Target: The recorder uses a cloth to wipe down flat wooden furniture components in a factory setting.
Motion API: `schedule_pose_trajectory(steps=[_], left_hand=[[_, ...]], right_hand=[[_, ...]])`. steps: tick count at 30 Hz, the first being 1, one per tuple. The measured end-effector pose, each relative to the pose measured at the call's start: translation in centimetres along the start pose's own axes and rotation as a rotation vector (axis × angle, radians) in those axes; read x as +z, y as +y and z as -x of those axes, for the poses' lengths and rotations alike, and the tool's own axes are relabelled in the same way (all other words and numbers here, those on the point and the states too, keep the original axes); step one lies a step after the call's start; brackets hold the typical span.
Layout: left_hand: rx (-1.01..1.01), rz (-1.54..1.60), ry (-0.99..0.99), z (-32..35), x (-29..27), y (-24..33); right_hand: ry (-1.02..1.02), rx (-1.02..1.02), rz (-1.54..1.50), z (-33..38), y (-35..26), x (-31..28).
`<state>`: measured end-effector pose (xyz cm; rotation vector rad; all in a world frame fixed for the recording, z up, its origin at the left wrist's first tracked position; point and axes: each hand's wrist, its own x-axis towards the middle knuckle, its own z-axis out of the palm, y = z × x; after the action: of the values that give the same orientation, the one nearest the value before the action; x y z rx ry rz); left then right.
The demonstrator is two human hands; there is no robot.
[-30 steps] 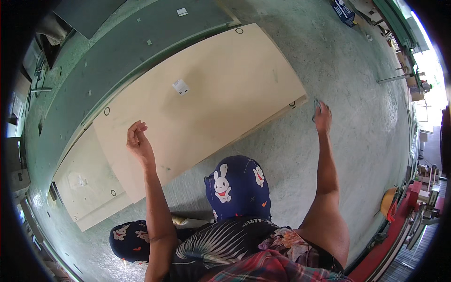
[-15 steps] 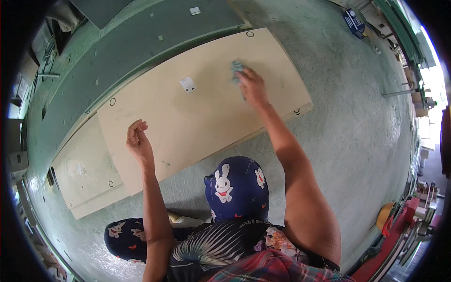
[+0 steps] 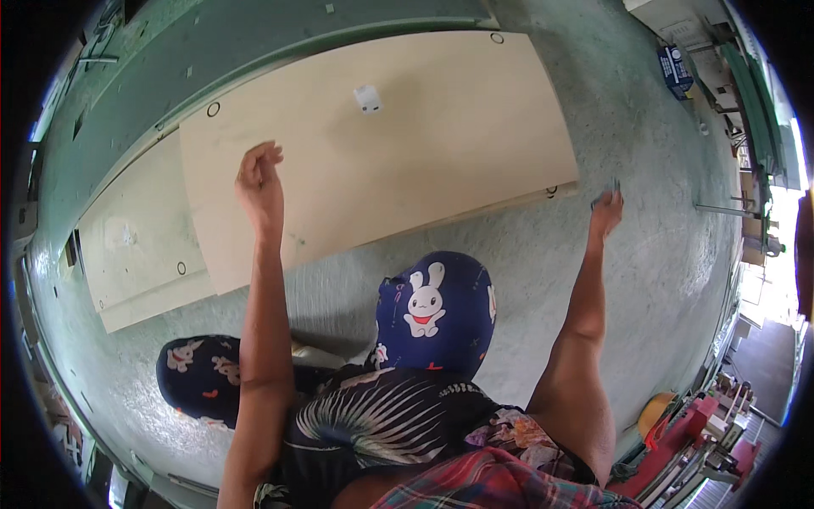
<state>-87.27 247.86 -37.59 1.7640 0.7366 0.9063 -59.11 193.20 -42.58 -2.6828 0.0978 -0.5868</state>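
A large cream board (image 3: 475, 119) lies in front of me, with a white label (image 3: 368, 99) on it and small ringed holes near its corners. My left hand (image 3: 259, 174) is above the board's left part, fingers loosely bent, nothing visible in it. Past the board's right edge, over the floor, my right hand (image 3: 607, 216) grips a grey-green cloth (image 3: 616, 184). The cloth is blurred and mostly covered by the fingers.
Another pale board (image 3: 140, 229) sticks out from under the left end. Long dark green boards (image 3: 254, 55) lie beyond. A blue box (image 3: 675, 72) is on the floor at the far right; red equipment (image 3: 678, 437) stands at the lower right.
My right hand has swung with the cloth from the board's surface out past its right edge. My left hand is farther up over the board. The whole view has shifted somewhat.
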Motion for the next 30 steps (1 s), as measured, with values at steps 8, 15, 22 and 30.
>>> schedule_pose_trajectory(steps=[8, 15, 22, 30], left_hand=[[-0.038, -0.021, -0.005, 0.3, 1.1, 1.1], [0.003, -0.058, 0.047, 0.4, -1.3, 0.1], [0.031, 0.003, 0.171, -0.8, -4.9, -0.2], [-0.018, 0.093, 0.107, -0.1, -1.9, -0.8]], right_hand=[[0.208, -0.582, -0.096, 8.5, -18.3, 12.9], [-0.735, -1.344, -0.978, 26.7, -35.7, 7.5], [-0.226, -0.495, -0.797, 8.4, -31.7, 9.6], [0.063, -0.777, -0.428, 9.7, -30.8, 18.0]])
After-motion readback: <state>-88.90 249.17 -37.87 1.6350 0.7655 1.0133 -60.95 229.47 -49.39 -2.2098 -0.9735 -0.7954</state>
